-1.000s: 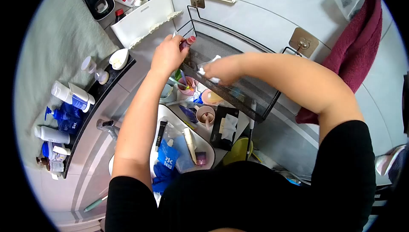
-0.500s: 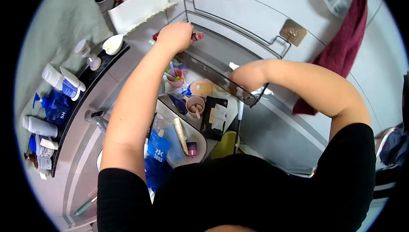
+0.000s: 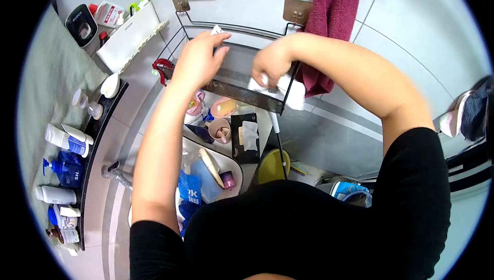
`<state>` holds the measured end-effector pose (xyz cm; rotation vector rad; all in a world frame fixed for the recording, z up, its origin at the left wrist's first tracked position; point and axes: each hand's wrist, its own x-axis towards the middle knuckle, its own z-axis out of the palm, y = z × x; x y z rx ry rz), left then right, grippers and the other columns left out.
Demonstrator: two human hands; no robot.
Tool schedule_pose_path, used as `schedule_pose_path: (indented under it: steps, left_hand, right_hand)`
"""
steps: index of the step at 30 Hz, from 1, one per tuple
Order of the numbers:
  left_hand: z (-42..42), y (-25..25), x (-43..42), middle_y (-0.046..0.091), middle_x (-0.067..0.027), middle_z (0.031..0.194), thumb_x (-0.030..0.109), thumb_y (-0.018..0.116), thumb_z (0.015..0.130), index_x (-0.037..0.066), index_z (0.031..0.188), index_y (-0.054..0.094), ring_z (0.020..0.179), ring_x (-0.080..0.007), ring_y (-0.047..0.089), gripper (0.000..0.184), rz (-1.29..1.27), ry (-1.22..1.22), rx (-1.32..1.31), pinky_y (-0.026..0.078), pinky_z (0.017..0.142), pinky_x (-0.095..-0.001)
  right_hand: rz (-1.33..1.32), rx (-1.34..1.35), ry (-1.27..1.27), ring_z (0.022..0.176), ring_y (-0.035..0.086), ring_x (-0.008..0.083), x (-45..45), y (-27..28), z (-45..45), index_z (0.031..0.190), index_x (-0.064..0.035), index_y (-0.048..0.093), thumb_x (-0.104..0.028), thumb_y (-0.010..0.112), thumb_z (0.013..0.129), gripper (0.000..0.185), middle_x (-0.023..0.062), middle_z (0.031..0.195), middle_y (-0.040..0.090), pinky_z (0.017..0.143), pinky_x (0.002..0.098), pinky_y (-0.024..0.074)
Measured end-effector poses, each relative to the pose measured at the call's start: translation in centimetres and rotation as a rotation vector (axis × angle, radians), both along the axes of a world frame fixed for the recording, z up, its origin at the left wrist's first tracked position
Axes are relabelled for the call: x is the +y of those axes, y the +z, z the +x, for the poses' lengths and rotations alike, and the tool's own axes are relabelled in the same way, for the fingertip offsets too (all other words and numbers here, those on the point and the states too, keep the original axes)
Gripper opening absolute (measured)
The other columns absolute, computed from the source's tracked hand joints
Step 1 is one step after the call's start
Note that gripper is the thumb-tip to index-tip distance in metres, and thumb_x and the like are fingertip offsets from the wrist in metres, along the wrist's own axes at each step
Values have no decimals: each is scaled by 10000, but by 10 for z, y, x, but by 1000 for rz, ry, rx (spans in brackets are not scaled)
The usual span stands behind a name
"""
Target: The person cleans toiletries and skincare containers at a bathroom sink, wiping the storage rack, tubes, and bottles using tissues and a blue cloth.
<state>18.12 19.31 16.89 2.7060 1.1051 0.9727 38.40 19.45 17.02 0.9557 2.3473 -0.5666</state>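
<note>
My left hand (image 3: 201, 60) is over the left part of a black mesh wall basket (image 3: 236, 92). Thumb and index finger are spread apart, while a small white item (image 3: 217, 29) shows behind the index finger, seemingly held by the other, hidden fingers. A red object (image 3: 163, 70) sits at the basket's left end, beside that wrist. Over the basket's right end, my right hand (image 3: 272, 66) has its fingers curled round a crumpled white cloth (image 3: 294, 94), part of which hangs past the rim. Motion blurs this hand slightly.
Below the basket are a pink cup (image 3: 219, 130), a soap dish (image 3: 224, 107), a black tissue box (image 3: 245, 149) and a white basin (image 3: 234, 164). Bottles line the left shelf (image 3: 105, 125). A maroon towel (image 3: 334, 17) hangs at the right, above a yellow-green bin (image 3: 272, 167).
The view has turned rightward. My right hand has moved with the cloth from the basket's middle to its right end. My left hand has shifted rightward, its thumb and index finger now spread.
</note>
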Motion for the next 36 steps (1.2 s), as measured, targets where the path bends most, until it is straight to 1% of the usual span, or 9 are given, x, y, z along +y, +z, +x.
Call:
schedule_pose_path:
  steps: [9, 15, 18, 21, 24, 30, 33, 34, 36]
  left_hand:
    - [1, -10, -86, 637, -90, 967, 45, 624, 813, 88, 1100, 649, 927, -184, 608, 291, -64, -177, -490, 454, 836, -277]
    - [56, -7, -1, 631, -148, 1022, 116, 718, 716, 95, 1068, 655, 970, -325, 602, 358, -261, -347, 507, 475, 844, -390]
    - [87, -31, 18, 609, -163, 1051, 152, 789, 638, 122, 1134, 625, 985, -334, 589, 523, -223, -491, 784, 469, 868, -397]
    - [102, -48, 19, 635, -155, 956, 156, 783, 641, 88, 988, 646, 921, -323, 609, 379, -258, -511, 835, 477, 773, -402]
    - [103, -55, 29, 642, -126, 792, 161, 772, 653, 73, 864, 642, 809, -305, 626, 263, -319, -547, 910, 473, 692, -401]
    - [63, 4, -10, 633, -104, 733, 170, 738, 719, 54, 797, 609, 695, -267, 597, 191, -98, -167, 455, 461, 647, -359]
    - [37, 14, -67, 607, -61, 702, 167, 742, 742, 43, 772, 587, 660, -181, 563, 201, -116, -144, 51, 451, 641, -309]
    - [26, 11, -84, 597, -46, 692, 164, 745, 746, 40, 763, 581, 652, -152, 551, 206, -130, -146, -78, 447, 639, -294]
    - [13, -4, -113, 582, 22, 726, 97, 750, 742, 40, 732, 584, 685, -72, 524, 176, -338, -220, -251, 425, 631, -234]
  right_hand:
    - [593, 1043, -368, 716, 530, 160, -124, 50, 60, 811, -7, 568, -147, 561, 749, 154, 74, 754, 580, 683, 297, 440]
    - [424, 1634, -867, 725, 474, 64, -180, -30, 92, 772, -52, 549, -76, 532, 702, 76, -28, 768, 533, 649, 216, 388]
    - [344, 1939, -1115, 727, 494, 84, -184, -80, 90, 848, -69, 552, -49, 513, 747, 110, -11, 785, 529, 655, 222, 397]
    - [190, 2193, -1194, 701, 511, 99, -198, -104, 78, 883, -76, 538, -13, 487, 779, 132, 4, 798, 531, 638, 229, 418]
    - [138, 2254, -1255, 723, 538, 110, -212, -132, 87, 928, -79, 513, 30, 456, 797, 179, 37, 835, 547, 620, 256, 449]
    - [36, 2337, -1332, 777, 587, 140, -237, -139, 82, 932, -70, 548, 55, 500, 820, 175, 40, 863, 579, 659, 280, 480]
    - [526, 1661, -1235, 821, 588, 163, -237, -157, 91, 893, -64, 586, 42, 509, 817, 151, 32, 855, 588, 710, 330, 479]
    - [824, 922, -980, 859, 578, 156, -238, -157, 99, 932, -73, 635, 9, 542, 817, 169, 33, 889, 610, 755, 347, 465]
    - [726, 882, -1110, 877, 573, 128, -239, -152, 96, 1006, -103, 645, -11, 569, 818, 222, 42, 928, 622, 763, 322, 463]
